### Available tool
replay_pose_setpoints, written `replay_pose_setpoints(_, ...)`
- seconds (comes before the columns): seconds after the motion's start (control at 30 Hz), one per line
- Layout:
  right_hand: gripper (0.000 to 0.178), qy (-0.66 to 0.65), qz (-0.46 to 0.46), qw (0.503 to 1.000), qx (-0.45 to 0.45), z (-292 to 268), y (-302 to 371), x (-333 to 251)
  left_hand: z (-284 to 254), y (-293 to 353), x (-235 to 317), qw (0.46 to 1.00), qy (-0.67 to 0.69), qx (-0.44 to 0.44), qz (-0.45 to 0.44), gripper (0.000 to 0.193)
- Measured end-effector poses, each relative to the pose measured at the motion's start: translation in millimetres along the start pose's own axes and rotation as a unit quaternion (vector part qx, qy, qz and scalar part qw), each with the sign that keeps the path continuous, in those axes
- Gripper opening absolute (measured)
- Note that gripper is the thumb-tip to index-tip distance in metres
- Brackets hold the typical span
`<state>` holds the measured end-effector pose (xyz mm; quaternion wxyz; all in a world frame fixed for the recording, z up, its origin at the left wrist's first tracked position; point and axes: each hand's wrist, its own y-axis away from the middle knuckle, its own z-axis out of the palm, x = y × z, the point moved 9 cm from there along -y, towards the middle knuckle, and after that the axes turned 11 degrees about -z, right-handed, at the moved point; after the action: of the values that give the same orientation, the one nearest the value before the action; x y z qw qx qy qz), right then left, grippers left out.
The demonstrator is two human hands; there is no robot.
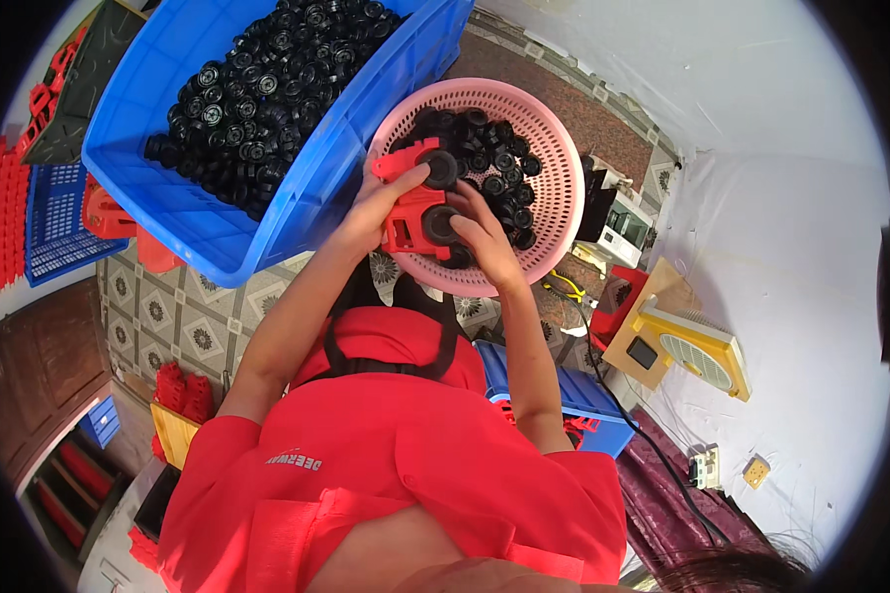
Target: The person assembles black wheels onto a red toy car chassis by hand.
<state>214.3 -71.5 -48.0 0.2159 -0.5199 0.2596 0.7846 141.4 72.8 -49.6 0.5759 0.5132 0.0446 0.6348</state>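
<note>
My two hands hold a red plastic toy vehicle body above the near-left part of a pink perforated basket. My left hand grips its left side, thumb laid over the top edge toward the upper wheel. Two black toy wheels, an upper wheel and a lower wheel, sit along its right side. My right hand is closed at that side, its thumb against the lower wheel. Some of its fingers are hidden behind the toy. Many loose black wheels lie in the basket.
A large blue crate heaped with black wheels stands at the left. Beyond it are a blue mesh basket and red plastic parts. Yellow-handled pliers, a yellow fan and a black cable are at the right.
</note>
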Motion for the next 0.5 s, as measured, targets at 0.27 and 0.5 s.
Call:
replay_pose_setpoints(0.27, 0.070, 0.032, 0.024, 0.999, -0.028, 17, 9, 3, -6, 36, -23, 0.986, -0.167, -0.008, -0.009, 0.101)
replay_pose_setpoints(0.5, 0.078, -0.013, -0.019, 1.000, -0.018, 5, 20, -5, 13, 46, -22, 0.974, -0.219, -0.028, 0.041, 0.104)
